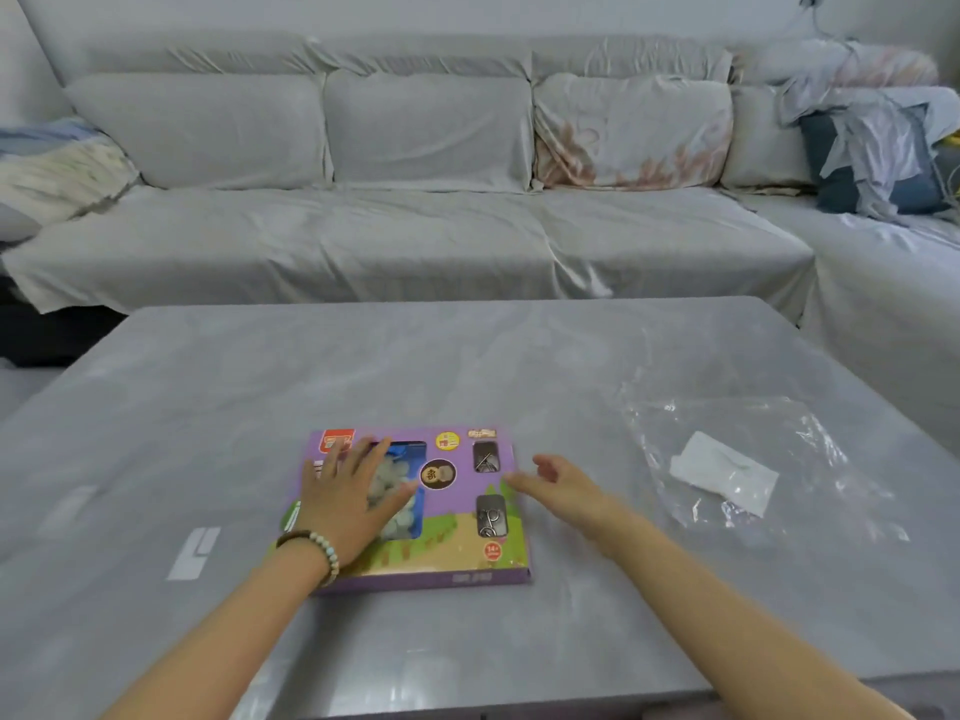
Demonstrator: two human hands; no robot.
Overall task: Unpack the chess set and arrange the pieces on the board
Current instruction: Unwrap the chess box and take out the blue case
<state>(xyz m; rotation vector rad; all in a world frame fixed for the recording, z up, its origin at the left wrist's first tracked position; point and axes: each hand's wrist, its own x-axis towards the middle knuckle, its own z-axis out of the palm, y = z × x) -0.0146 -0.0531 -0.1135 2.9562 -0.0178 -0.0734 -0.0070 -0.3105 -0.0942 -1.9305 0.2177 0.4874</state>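
Observation:
A flat purple chess set box [457, 550] lies closed on the grey table [467, 366], near its front middle. Through the box's clear window I see pale round pieces [402, 522]; two small windows on its right side show metal wire puzzles. My left hand [348, 496] lies flat on the window with fingers spread, a bead bracelet on the wrist. My right hand [558, 483] hovers at the box's right edge, fingers relaxed and holding nothing. Whether it touches the box I cannot tell.
A crumpled clear plastic bag [743, 454] with a folded white paper [724, 472] inside lies on the table's right. A grey covered sofa [415, 220] stands behind the table, with cushions and piled clothes [878, 142] at its right end.

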